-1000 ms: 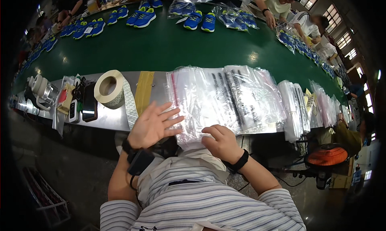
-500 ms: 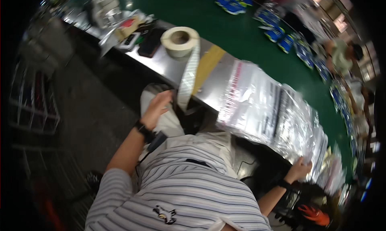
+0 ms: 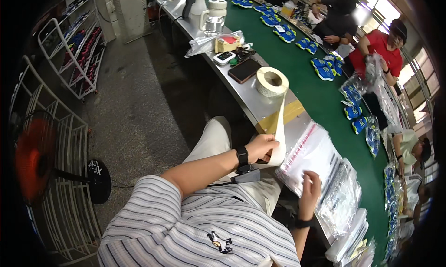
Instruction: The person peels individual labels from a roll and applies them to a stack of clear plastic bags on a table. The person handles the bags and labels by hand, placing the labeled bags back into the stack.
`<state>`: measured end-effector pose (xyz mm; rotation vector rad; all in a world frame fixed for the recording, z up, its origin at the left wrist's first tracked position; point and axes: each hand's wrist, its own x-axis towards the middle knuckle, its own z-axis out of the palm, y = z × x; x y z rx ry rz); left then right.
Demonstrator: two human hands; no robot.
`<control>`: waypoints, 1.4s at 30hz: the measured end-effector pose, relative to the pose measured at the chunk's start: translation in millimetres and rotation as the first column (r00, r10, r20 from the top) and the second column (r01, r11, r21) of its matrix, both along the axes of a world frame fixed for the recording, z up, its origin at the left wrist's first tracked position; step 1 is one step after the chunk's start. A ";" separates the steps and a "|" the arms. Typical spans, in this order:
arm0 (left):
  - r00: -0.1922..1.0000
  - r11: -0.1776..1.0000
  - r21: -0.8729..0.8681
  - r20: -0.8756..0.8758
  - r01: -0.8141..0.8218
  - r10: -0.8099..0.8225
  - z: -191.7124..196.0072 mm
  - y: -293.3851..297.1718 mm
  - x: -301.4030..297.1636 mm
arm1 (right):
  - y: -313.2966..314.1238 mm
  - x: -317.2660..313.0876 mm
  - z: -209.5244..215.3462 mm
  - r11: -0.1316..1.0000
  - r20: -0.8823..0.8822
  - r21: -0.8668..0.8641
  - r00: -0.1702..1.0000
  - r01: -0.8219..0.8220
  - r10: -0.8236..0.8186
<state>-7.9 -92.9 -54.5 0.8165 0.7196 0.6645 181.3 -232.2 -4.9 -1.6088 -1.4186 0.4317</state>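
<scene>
- Paper strip (image 3: pixel 280 127) hangs from the roll of tape (image 3: pixel 272 81), which lies flat on the steel bench (image 3: pixel 241 97); the strip runs down across a yellow patch (image 3: pixel 278 118) to the bench's near edge.
- Left hand (image 3: pixel 261 147) is closed round the strip's lower end, fingers curled and pinching it just off the bench edge; a black band sits on that wrist.
- Right hand (image 3: pixel 310 189) lies with fingers spread flat on the top clear plastic bag (image 3: pixel 310 156), pressing on it and gripping nothing.
- More clear bags (image 3: pixel 341 203) are stacked just beside that bag, further along the bench.
- Beyond the roll: a dark phone (image 3: pixel 244 70), a small white device (image 3: pixel 223 57), a wrapped box (image 3: pixel 226 43) and a white jug (image 3: pixel 212 17), well apart from both hands.
- Green conveyor belt (image 3: pixel 302 72) runs behind the bench, carrying blue shoes (image 3: pixel 325 68).
- Other people (image 3: pixel 381 46) work on the belt's far side.
- On the floor to the left: a red fan (image 3: pixel 32 160) and wire racks (image 3: pixel 74 44).
</scene>
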 end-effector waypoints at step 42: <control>0.900 0.917 0.223 -0.220 -0.330 0.377 1.8 145.6 -34.9 | 18.7 -2.9 5.1 0.758 -0.718 -0.424 0.694 -0.496 0.053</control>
